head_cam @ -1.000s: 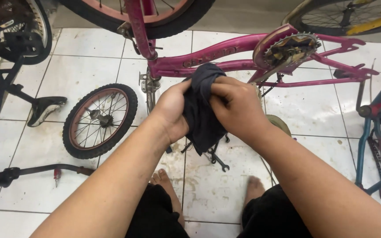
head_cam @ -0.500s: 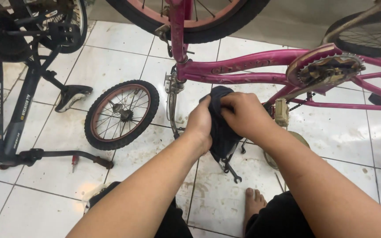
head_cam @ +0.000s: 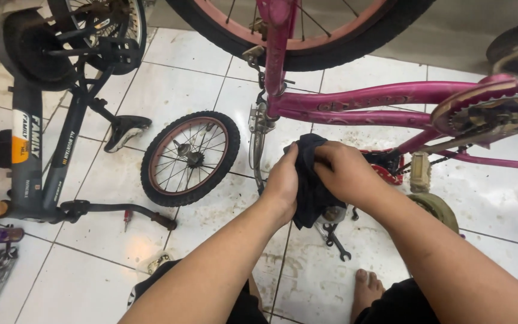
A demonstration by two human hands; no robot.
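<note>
Over a white tiled floor (head_cam: 199,78), we look down at our 2 bare hands meeting in front of an upturned pink bike (head_cam: 367,99). Our left hand (head_cam: 283,183) and right hand (head_cam: 343,174) are both curled shut around a dark rag (head_cam: 308,180), bunched between them just below the bike's frame tube. We judge the rag soft, light and limp, easy to fold or wring; it seems best gripped in a wad, as both fists do, since loose ends hang down. Whether anything is wrapped inside it, we cannot tell. A wrench (head_cam: 335,237) lies on the tiles directly beneath the hands, near our bare foot (head_cam: 367,291). To the left, well apart, 1 small loose wheel (head_cam: 190,158) lies flat, beside a black bike (head_cam: 49,120).
</note>
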